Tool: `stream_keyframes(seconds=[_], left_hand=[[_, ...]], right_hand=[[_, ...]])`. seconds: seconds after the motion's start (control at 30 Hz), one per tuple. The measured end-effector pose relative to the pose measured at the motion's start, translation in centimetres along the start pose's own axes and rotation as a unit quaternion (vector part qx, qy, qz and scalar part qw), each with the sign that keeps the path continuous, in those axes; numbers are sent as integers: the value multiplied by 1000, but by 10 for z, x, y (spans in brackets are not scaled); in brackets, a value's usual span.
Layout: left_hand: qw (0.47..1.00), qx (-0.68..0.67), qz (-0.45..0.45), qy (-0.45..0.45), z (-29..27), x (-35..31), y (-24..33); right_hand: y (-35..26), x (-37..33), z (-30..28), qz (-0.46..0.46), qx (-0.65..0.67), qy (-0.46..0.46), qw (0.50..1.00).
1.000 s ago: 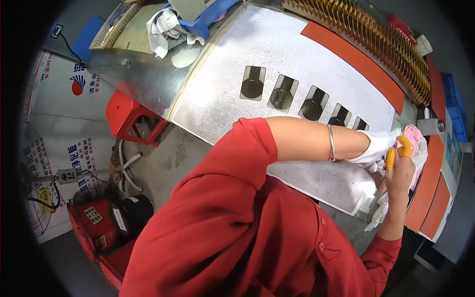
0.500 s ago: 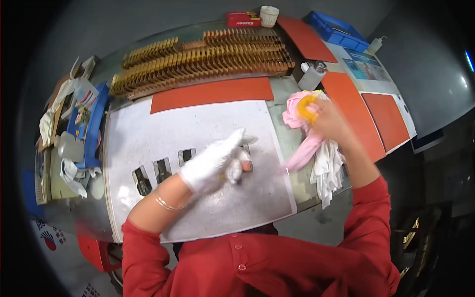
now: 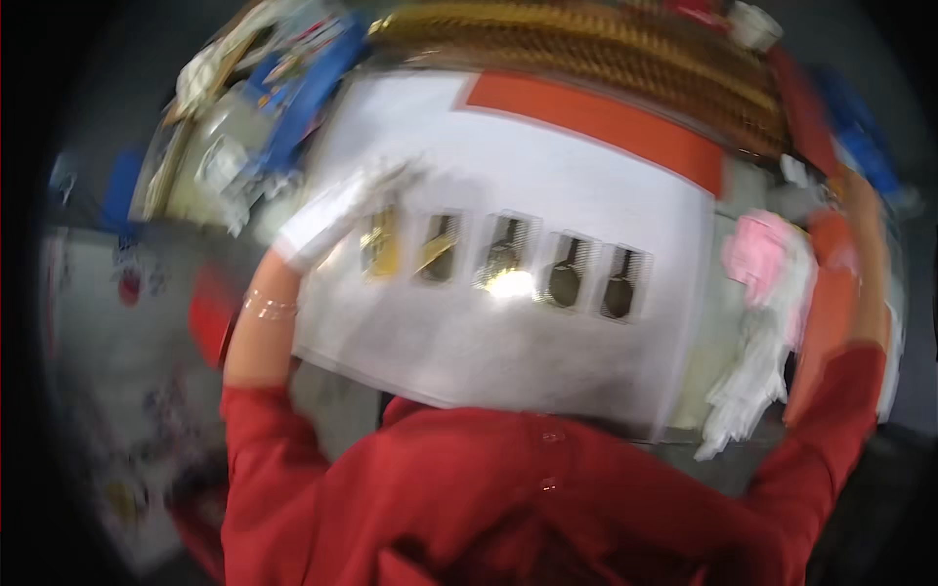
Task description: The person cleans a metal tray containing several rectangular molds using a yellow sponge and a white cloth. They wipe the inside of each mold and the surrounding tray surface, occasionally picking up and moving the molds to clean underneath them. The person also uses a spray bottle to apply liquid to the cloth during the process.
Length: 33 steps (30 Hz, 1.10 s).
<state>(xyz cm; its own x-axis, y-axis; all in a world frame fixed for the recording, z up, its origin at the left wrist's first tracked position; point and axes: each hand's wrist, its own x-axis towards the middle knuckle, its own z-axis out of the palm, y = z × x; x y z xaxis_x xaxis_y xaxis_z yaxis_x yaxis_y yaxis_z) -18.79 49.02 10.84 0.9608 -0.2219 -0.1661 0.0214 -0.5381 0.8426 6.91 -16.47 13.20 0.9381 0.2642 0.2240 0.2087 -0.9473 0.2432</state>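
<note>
Several small rectangular plates with dark, keyhole-like shapes lie in a row on a white sheet [image 3: 469, 366]. My left hand [image 3: 342, 210], in a white glove, is beside the leftmost plate [image 3: 381, 244]; motion smears its fingers. Gold glints on that plate and on the second plate [image 3: 440, 249]. Bare and also blurred, my right hand [image 3: 857, 200] reaches to the far right, next to a pale bottle [image 3: 801, 202]. Whether it touches the bottle cannot be made out. A pink cloth [image 3: 757, 256] lies nearer, with white cloth [image 3: 747, 396] below it.
Along the back runs a long rack of gold-coloured pieces [image 3: 586, 49], with an orange mat [image 3: 596, 122] before it. A blue tray [image 3: 313, 93] and crumpled white cloth [image 3: 230, 176] are at left. A white cup [image 3: 754, 26] stands at the back right.
My left hand has moved left along the row, uncovering plates at the right. My right hand has left the pink cloth and moved toward the bottle. The whole view has shifted and tilted.
</note>
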Motion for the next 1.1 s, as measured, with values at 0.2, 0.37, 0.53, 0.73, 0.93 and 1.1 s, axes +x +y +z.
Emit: stream_keyframes(seconds=[0.2, 0.37, 0.53, 0.73, 0.93, 1.1], left_hand=[[990, 49, -130, -26, -1, -13, 0], [983, 80, -162, -44, 11, 2, -15], [992, 70, -93, -53, 12, 3, -24], [995, 1, -77, -69, 6, 1, -20], [994, -27, -66, -81, -2, -10, -48], [962, 268, 42, 35, -13, -56, -68]], right_hand=[[55, 35, 57, -20, -1, -15, 1000], [57, 26, 52, 30, -10, -27, 999], [49, 19, 39, 40, -77, -30, 996], [-67, -2, -41, 8, -94, 81, 992], [-378, -86, -101, -167, 396, -10, 903], [-513, -106, -107, -208, 453, -189, 846]])
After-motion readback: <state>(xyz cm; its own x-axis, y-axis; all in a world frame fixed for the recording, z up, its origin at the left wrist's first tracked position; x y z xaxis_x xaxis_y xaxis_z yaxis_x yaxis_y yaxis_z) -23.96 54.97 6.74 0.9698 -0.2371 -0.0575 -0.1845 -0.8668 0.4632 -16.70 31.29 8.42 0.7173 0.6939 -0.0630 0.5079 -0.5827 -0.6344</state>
